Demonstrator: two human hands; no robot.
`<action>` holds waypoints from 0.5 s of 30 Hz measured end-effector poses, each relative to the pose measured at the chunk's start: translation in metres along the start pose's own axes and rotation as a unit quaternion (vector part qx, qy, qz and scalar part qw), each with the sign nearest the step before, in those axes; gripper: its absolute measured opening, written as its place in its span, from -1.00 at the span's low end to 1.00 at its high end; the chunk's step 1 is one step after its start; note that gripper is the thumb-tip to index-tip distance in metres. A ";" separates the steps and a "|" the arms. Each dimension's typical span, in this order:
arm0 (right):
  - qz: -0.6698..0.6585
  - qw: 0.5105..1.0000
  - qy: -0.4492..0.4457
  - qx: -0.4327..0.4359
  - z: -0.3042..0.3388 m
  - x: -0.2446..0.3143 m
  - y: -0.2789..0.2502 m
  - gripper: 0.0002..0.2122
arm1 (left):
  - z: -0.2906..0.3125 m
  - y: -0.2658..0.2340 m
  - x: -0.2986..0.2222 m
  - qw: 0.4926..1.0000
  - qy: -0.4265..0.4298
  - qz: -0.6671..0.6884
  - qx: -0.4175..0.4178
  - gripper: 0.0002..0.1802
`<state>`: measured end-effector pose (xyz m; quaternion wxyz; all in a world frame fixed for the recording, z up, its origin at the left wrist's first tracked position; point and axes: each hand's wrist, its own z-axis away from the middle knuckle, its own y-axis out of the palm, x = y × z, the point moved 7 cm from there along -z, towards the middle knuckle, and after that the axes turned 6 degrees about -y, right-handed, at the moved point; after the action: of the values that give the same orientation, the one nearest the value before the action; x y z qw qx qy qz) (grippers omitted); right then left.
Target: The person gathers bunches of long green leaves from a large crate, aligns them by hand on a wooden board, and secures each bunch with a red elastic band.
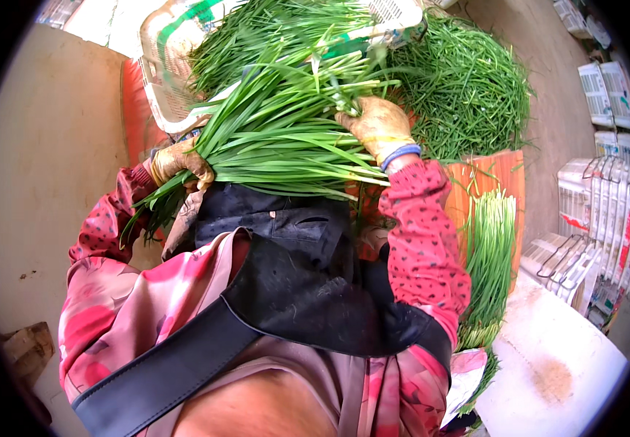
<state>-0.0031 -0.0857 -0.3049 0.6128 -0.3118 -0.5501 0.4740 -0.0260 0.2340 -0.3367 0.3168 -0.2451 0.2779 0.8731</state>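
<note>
A large loose bunch of garlic chives (278, 149) lies across my lap, its dark leaf tips to the left and paler stem ends to the right. Around the leafy end, my left hand (182, 162) in a soiled work glove is closed on the bunch. My right hand (379, 130), gloved as well, has its fingers curled at the pale stem ends; its fingertips are partly hidden by the stalks. Just beyond the bunch stands a white plastic basket (162, 95) filled with more chives (256, 33).
A heap of loose chives (468, 87) rests at the far right. Nearer, a tidy row of chives (491, 247) stands on an orange wood-patterned board (515, 171). Along the right are bundled stacks of printed paper (599, 197) and a white panel (548, 357). A pale board (45, 160) rises at left.
</note>
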 end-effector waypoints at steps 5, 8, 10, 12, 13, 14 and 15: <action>-0.119 0.971 0.108 -0.176 0.031 -0.104 -0.017 -0.82 | -0.004 0.000 0.000 0.999 -0.012 0.008 -0.042 -0.80; -0.366 0.873 0.252 -0.198 0.074 -0.119 -0.031 -0.80 | 0.001 0.000 0.006 0.998 -0.022 0.023 -0.054 -0.80; -0.377 0.898 0.072 -0.214 0.086 -0.076 -0.033 -0.75 | 0.001 0.001 0.006 0.998 -0.024 0.011 -0.050 -0.79; -0.258 0.960 0.025 -0.105 0.085 -0.022 -0.011 -0.71 | 0.007 -0.003 0.011 0.998 -0.015 0.022 -0.061 -0.78; -0.116 0.988 -0.031 -0.099 0.074 0.003 -0.001 -0.71 | 0.013 -0.005 0.015 0.997 -0.012 0.028 -0.072 -0.77; 0.038 0.992 -0.070 -0.096 0.069 0.018 0.009 -0.72 | 0.012 0.000 0.009 0.997 -0.006 0.047 -0.068 -0.77; 0.041 0.987 -0.056 -0.143 0.068 0.006 0.023 -0.71 | 0.004 0.011 -0.001 0.997 0.000 0.062 -0.055 -0.77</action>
<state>-0.0751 -0.0816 -0.3103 0.5104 -0.3916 -0.6324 0.4316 -0.0337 0.2287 -0.3296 0.2482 -0.2443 0.2440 0.9051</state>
